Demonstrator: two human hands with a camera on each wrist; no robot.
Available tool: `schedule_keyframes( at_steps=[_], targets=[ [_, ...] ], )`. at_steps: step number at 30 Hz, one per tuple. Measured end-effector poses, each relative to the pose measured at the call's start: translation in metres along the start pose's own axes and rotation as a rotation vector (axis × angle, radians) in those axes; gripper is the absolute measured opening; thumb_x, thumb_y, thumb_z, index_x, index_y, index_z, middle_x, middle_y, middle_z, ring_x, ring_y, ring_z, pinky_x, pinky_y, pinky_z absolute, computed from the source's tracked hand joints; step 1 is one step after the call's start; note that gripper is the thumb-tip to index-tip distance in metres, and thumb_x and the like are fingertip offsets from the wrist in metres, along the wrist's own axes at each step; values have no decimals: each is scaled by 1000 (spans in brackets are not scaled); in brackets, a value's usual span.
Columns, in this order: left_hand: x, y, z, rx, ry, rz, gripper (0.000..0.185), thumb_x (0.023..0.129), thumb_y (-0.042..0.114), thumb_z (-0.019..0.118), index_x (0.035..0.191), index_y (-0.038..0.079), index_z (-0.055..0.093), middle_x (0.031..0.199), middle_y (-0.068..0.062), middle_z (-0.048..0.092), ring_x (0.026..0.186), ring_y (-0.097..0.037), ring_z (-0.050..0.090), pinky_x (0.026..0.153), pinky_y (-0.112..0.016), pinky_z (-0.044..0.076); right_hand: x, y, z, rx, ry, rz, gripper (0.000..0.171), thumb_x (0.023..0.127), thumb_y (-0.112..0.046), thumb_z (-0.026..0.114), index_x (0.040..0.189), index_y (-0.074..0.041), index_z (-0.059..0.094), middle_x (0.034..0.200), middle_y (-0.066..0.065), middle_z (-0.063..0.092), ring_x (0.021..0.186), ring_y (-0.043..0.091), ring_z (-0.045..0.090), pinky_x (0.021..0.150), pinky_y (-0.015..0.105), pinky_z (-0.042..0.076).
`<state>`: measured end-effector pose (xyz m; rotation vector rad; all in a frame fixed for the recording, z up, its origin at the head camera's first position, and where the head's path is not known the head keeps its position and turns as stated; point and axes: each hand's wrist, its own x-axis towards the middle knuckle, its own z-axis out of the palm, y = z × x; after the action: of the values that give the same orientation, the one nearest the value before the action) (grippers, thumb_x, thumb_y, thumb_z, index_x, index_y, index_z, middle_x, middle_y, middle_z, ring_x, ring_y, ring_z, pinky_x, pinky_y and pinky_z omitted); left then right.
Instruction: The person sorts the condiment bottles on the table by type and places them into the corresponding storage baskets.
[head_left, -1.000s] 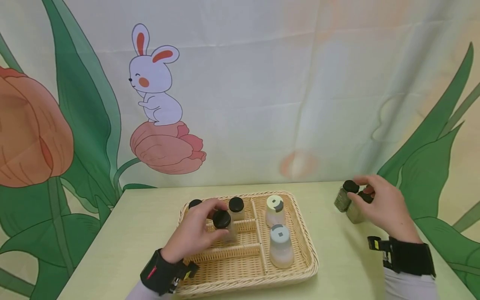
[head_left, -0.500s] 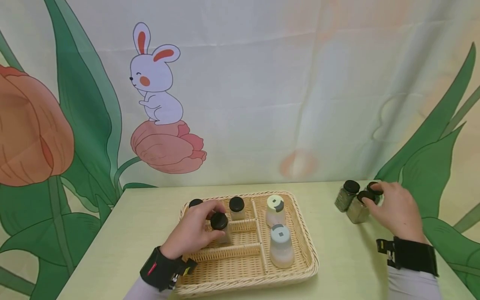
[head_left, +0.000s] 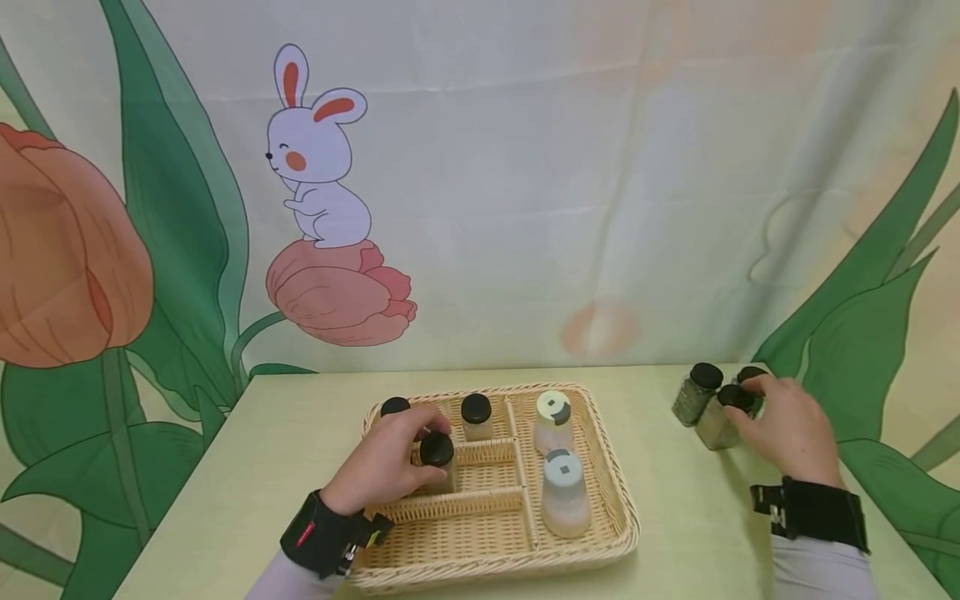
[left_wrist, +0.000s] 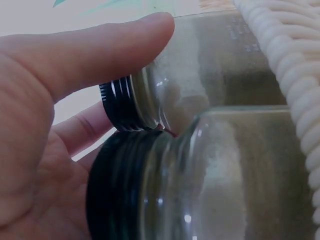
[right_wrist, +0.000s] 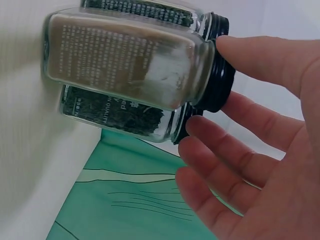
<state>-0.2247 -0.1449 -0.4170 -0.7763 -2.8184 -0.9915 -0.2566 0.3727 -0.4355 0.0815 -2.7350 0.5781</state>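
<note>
My left hand (head_left: 390,457) holds a black-lidded glass spice jar (head_left: 437,450) upright in the middle-left compartment of a wicker basket (head_left: 450,571). In the left wrist view the thumb lies on that jar's glass shoulder (left_wrist: 200,50), and another black-lidded jar (left_wrist: 220,175) stands close beside it. At the right, my right hand (head_left: 795,429) pinches the black lid of a spice jar of tan powder (right_wrist: 120,60) between thumb and fingers. Two jars of dark green herbs stand against it: one to the left (head_left: 697,393), one behind (head_left: 752,377), partly hidden by the fingers.
Two black-lidded jars, one at the left (head_left: 395,406) and one near the divider (head_left: 476,412), stand at the basket's back. Its right compartment holds two clear containers with pale tops, a yellowish one (head_left: 553,421) and a bluish one (head_left: 564,496). A printed curtain (head_left: 480,208) hangs behind the table.
My right hand has moved right and down from above the left herb jar to the tan powder jar's lid. My left hand has brought its jar slightly left and lower in the compartment.
</note>
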Motion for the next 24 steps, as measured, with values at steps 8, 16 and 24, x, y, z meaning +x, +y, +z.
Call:
schedule_keyframes(
  at_steps=[8, 16, 24],
  targets=[
    [0, -1, 1, 9, -8, -27, 51, 68, 14, 91, 106, 24, 60, 99, 6, 63, 87, -17, 61, 75, -33, 50, 2, 1, 8, 17, 52, 7, 49, 83, -25, 76, 118, 5, 59, 104, 31, 58, 87, 48, 56, 64, 56, 44],
    [1, 0, 2, 19, -24, -39, 50, 66, 13, 92, 104, 22, 60, 99, 5, 63, 87, -17, 61, 73, -29, 52, 4, -2, 15, 16, 70, 15, 51, 82, -24, 77, 120, 4, 57, 105, 32, 61, 86, 49, 58, 63, 57, 45],
    [2, 0, 2, 18, -36, -57, 51, 65, 13, 92, 104, 22, 60, 97, 5, 63, 84, -17, 61, 72, -27, 53, 5, -2, 19, 11, 63, 24, 53, 81, -23, 78, 120, 5, 56, 106, 33, 60, 86, 52, 58, 62, 58, 45]
  ],
)
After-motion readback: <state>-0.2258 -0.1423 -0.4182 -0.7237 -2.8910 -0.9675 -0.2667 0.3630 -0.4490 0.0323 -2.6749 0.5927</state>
